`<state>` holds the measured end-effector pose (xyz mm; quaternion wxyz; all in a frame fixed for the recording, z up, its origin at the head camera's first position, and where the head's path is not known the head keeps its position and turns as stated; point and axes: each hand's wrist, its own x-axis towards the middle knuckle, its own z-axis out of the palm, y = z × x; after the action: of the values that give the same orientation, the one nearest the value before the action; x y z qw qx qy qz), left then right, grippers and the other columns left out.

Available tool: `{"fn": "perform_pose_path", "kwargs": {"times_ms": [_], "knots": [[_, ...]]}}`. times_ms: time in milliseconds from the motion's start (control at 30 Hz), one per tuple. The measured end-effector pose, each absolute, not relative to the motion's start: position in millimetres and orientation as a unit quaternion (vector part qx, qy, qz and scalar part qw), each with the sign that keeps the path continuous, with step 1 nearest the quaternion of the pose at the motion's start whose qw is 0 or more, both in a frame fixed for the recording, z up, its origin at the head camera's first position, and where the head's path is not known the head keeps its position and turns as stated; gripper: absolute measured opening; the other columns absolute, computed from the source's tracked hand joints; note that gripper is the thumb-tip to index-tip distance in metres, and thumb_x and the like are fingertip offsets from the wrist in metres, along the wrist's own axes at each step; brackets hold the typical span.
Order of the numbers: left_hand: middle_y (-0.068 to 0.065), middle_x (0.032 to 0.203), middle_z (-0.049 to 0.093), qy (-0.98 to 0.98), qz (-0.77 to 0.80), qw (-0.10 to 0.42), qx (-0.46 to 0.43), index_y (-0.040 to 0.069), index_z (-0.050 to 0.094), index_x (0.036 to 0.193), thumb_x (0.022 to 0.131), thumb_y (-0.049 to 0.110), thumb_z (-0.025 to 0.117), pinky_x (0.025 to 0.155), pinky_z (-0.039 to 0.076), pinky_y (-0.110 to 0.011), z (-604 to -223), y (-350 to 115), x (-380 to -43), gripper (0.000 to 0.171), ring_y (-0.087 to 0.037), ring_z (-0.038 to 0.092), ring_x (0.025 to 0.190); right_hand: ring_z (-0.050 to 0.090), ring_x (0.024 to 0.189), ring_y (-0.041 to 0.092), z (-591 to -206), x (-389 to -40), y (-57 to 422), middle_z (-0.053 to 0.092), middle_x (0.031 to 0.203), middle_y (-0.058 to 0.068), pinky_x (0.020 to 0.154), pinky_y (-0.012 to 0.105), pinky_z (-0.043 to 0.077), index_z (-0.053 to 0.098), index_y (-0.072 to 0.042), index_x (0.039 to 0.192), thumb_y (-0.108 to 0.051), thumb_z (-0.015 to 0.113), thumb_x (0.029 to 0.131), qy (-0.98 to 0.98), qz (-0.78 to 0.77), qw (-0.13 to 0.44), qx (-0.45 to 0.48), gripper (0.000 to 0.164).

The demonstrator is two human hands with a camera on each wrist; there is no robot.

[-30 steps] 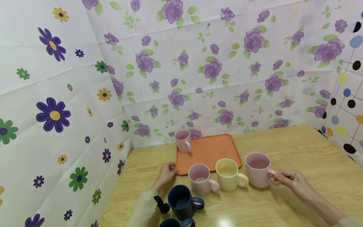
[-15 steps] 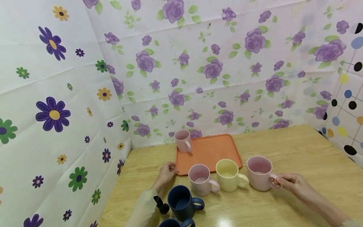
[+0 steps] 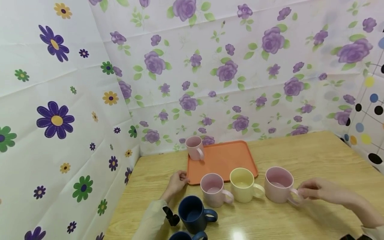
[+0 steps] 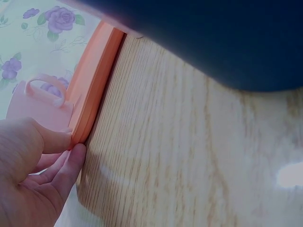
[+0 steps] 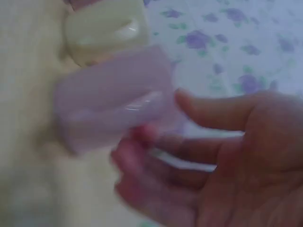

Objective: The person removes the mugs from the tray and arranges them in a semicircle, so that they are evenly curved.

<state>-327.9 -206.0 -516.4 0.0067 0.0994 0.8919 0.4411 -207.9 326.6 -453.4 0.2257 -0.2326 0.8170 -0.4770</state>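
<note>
My left hand (image 3: 175, 184) pinches the near left corner of an orange tray (image 3: 228, 161), thumb on top and fingertips against the edge in the left wrist view. A pink mug (image 3: 194, 149) stands on that tray's far left corner. To the right, another pink mug (image 3: 276, 190) stands upright on the table, its handle facing right. My right hand (image 3: 327, 191) is right beside that handle; in the blurred right wrist view its thumb is spread from the loosely bent fingers (image 5: 130, 161). A yellow mug (image 3: 241, 190) and a third pink mug (image 3: 211, 193) stand along the tray's front.
A navy mug (image 3: 192, 216) stands close to my left forearm, and a second navy mug (image 3: 181, 236) is cut off by the lower frame edge. Behind the wooden table (image 3: 315, 156) hangs a flowered sheet (image 3: 210, 110), with another flowered sheet (image 3: 84, 140) on the left.
The right pink mug has come slightly nearer, down beside the yellow mug. My right hand has let go of its handle and moved off a little rightward. The left hand stays put.
</note>
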Motion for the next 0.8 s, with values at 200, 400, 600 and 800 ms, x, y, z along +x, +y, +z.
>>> {"fn": "perform_pose_path", "kwargs": {"times_ms": [200,400,600,800], "knots": [[-0.021,0.101,0.065,0.892,0.442,0.007,0.099,-0.011,0.056,0.121,0.089,0.003,0.066,0.069,0.055,-0.027,-516.7,-206.5,-327.9,0.036,-0.024,0.064,0.087,0.060,0.084,0.000,-392.7,-220.1,301.0,0.069,0.103,0.008,0.066,0.024,0.052,0.064,0.002,0.114,-0.021,0.051,0.101,0.917,-0.329,0.065,-0.216,0.030],[-0.022,0.100,0.065,0.890,0.445,0.006,0.095,-0.012,0.056,0.120,0.089,0.002,0.066,0.068,0.055,-0.026,-515.7,-206.7,-327.3,0.036,-0.024,0.064,0.085,0.062,0.090,0.014,-354.1,-254.2,248.1,0.066,0.097,0.000,0.074,0.029,0.052,0.066,-0.011,0.109,-0.030,0.051,0.101,0.902,-0.337,0.092,-0.252,0.026],[-0.023,0.101,0.065,0.888,0.452,0.011,0.086,-0.013,0.055,0.122,0.089,0.001,0.065,0.069,0.056,-0.029,-511.7,-205.1,-324.7,0.036,-0.025,0.064,0.086,0.063,0.094,0.020,-344.1,-295.8,186.0,0.068,0.100,0.006,0.083,0.036,0.054,0.066,-0.005,0.112,-0.030,0.052,0.100,0.874,-0.362,0.172,-0.275,0.031],[-0.024,0.100,0.065,0.885,0.454,0.003,0.099,-0.014,0.055,0.120,0.088,0.000,0.066,0.069,0.056,-0.029,-514.4,-203.9,-325.7,0.036,-0.027,0.065,0.086,0.066,0.094,0.020,-349.5,-335.8,132.6,0.070,0.099,0.006,0.082,0.033,0.056,0.067,-0.003,0.115,-0.025,0.052,0.100,0.872,-0.348,0.211,-0.274,0.031]]}}
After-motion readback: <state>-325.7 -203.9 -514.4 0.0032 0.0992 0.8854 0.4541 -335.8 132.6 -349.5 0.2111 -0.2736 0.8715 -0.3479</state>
